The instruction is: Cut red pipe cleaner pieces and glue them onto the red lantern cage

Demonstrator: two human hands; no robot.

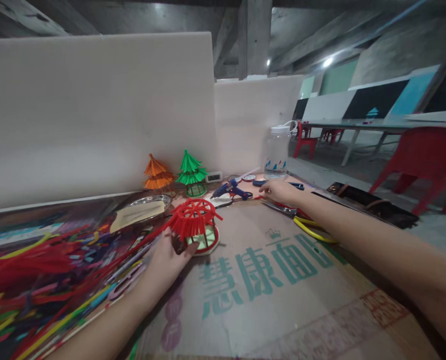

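My left hand (173, 252) is closed around the lower left side of a small model pavilion (197, 216). It has a red fringed roof with an open spoked top, thin posts and a pale green round base, and it stands upright on the cardboard. Farther out, my right hand (277, 191) reaches over the table with its fingertips pinched at a small red piece (258, 197). Beneath and beside that hand lie scissors (281, 207) and a tool with blue handles (259, 183). A blue glue gun (231, 190) lies just left of it.
Orange (157, 175) and green (191, 174) tiered models stand at the back by a white digital display (213, 177). A water bottle (276, 152) is behind my right hand. A metal dish (151, 201) and a heap of coloured strips (31, 280) lie left. Yellow-handled pliers (313, 230) lie right.
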